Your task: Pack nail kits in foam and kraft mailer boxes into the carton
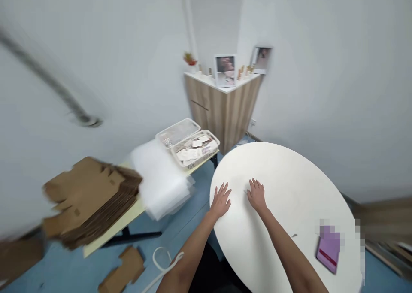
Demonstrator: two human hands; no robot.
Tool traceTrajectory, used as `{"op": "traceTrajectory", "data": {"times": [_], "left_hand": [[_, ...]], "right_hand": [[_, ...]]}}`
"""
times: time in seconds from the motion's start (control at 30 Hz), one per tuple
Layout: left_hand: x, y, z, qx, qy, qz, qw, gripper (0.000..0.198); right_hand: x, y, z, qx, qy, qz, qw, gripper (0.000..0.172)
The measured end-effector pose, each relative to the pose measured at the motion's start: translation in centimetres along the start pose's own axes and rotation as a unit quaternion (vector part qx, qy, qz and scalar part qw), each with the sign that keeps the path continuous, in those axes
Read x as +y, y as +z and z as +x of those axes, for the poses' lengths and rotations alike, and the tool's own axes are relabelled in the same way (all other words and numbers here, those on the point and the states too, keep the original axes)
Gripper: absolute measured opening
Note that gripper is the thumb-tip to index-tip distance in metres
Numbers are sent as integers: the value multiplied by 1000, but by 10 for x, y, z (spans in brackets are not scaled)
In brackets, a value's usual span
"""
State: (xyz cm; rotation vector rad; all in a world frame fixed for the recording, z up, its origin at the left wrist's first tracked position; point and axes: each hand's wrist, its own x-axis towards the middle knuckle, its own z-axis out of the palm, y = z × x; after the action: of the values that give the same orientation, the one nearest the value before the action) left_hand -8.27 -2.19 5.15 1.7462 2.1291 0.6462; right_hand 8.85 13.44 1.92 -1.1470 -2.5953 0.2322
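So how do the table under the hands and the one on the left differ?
The round table is white with a curved edge; the side table is pale yellow with straight edges. The round table bears a phone, with the left hand and right hand over it; the side table carries flattened cardboard, translucent sheets and two baskets. Both have pale tops.

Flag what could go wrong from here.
1. The white sheets overhang the side table's edge, so they might slide off.
2. The white cord overlaps the left forearm in view and might snag.
3. The phone lies on the round table; a wide sweep of the right forearm could knock it.
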Motion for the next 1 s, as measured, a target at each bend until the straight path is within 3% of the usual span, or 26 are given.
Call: {"op": "traceTrajectory", "data": {"times": [0.1,0.2,0.4,0.57,0.73,0.9,1.0], "left_hand": [[-34,-32,-47,63,-97,11,993,44],[-69,-69,-100,123,-176,27,976,41],[-125,-135,-205,223,-292,42,929,35],[-166,-191,-272,292,-320,51,900,27],[-216,-248,-314,315,-341,88,881,17],[-267,-287,-332,250,-371,99,889,24],[-291,-301,-335,202,-372,91,902,35]], "right_hand": [[-42,6,24,-19,-75,14,997,48],[-103,12,43,-40,-159,33,986,46],[-247,29,60,-88,-323,73,940,45],[-375,38,55,-124,-428,103,889,40],[-488,33,51,-158,-521,124,829,33],[-573,35,62,-171,-573,109,794,30],[-608,41,73,-231,-576,79,780,36]]}}
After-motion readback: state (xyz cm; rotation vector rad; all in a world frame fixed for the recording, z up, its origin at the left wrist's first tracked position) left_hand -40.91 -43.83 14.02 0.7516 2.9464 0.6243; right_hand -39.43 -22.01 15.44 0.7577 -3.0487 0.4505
